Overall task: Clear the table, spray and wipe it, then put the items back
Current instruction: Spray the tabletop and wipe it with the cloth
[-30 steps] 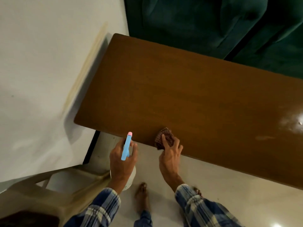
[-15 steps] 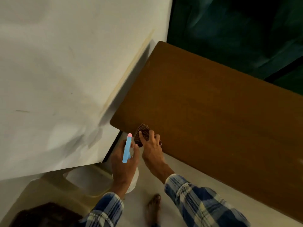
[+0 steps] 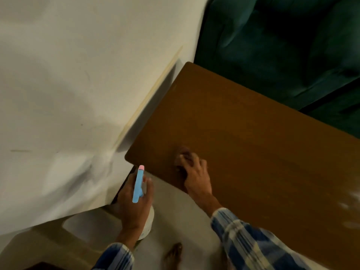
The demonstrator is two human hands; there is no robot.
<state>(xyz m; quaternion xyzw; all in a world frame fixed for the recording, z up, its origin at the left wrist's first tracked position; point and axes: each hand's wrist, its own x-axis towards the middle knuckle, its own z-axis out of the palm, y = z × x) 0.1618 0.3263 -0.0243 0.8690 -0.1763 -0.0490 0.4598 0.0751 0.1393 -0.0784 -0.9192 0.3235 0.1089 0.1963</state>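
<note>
Brown wooden surface (image 3: 253, 152) lies bare while the right hand (image 3: 194, 172) presses curled fingers on a blurred cloth (image 3: 182, 154) near its near-left corner, and the left hand (image 3: 134, 201), wrapped around the spray bottle (image 3: 138, 184) off the edge, could knock it against that corner.

Bare table (image 3: 253, 145) top; wall (image 3: 78, 84) left, green sofa (image 3: 282, 45) behind.
</note>
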